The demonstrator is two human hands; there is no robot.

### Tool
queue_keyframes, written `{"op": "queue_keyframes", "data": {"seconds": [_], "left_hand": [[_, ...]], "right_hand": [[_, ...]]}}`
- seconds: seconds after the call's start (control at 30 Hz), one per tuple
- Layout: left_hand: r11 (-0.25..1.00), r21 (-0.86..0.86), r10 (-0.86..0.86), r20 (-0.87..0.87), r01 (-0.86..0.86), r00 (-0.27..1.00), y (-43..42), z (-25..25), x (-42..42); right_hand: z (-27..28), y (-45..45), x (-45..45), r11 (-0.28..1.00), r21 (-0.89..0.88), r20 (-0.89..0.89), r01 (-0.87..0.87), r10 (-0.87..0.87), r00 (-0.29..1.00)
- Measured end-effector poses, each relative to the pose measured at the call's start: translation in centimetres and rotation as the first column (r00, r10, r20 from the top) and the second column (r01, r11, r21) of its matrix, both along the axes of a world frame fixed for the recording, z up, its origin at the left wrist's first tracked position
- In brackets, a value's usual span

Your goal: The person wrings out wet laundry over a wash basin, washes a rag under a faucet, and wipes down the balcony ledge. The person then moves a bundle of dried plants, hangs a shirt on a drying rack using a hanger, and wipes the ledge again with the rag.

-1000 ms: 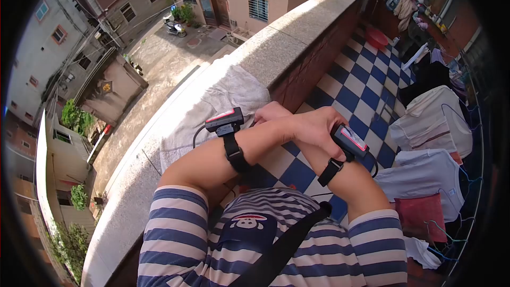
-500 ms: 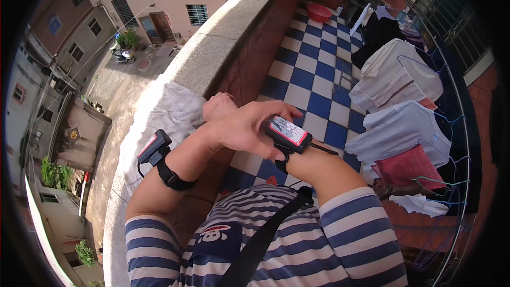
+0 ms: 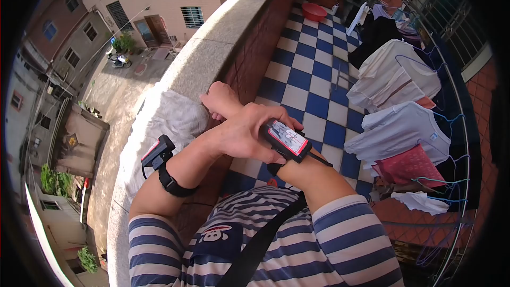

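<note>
On a tiled balcony, my left hand (image 3: 244, 132) curves partly closed around the boxy black device (image 3: 287, 139) on the right forearm, thumb on the near side and fingers across the far side. I see its upper face lit, a pale, dark-marked panel bordered in red, with a black cable (image 3: 322, 159) trailing from one end. The device sits tilted at the crossing of the forearms, above a blue-and-white checkered floor (image 3: 295, 78).

My right hand (image 3: 219, 97) is loosely curled beside a parapet (image 3: 206, 50); its fingers are partly hidden, and I cannot tell whether it holds anything.

I count two such devices, one on each arm, the second device (image 3: 158, 151) fixed to the left forearm by a black strap (image 3: 174, 182). One pale, crumpled towel (image 3: 172, 117) drapes the parapet. At right hang one cream garment (image 3: 396, 74), one pale blue shirt (image 3: 404, 130), one red cloth (image 3: 410, 167) and one small white cloth (image 3: 419, 202). One red basin (image 3: 314, 12) rests on the far floor.
</note>
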State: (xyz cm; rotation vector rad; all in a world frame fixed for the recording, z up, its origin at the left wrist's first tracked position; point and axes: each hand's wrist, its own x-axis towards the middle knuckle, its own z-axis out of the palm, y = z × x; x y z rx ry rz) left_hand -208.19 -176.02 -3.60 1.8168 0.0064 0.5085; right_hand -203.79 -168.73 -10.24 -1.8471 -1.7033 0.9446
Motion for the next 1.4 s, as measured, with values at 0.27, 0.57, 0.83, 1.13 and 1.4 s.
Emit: {"op": "queue_keyframes", "data": {"seconds": [0.27, 0.57, 0.83, 1.13, 1.4], "left_hand": [[0.965, 0.253, 0.112, -0.143, -0.073, 0.983, -0.2, 3.2, -2.4], [0.567, 0.628, 0.724, -0.072, -0.533, 0.686, -2.9, 4.4, -11.2], [0.138, 0.698, 0.872, -0.422, -0.703, -0.247, -3.8, -8.5, -26.2], [0.06, 0.92, 0.833, -0.26, -0.386, -0.489, -14.9, -9.7, -25.4], [-0.186, 0.868, 0.418, -0.354, -0.46, -0.837, -21.8, -11.3, -26.9]], "right_hand": [[3.0, 0.9, -3.9, 0.968, -0.241, -0.696, 0.068, -0.221, 0.683], [2.6, -2.9, -9.9, 0.739, 0.317, 0.284, -0.594, 0.524, 0.803], [-4.4, -1.9, -8.6, 0.618, 0.412, 0.473, -0.669, 0.483, 0.737], [-4.2, -10.3, -14.1, 0.324, 0.456, 0.328, -0.829, 0.804, 0.495], [-7.1, -14.4, -18.4, 0.085, 0.632, 0.141, -0.771, 0.965, 0.223]]}}
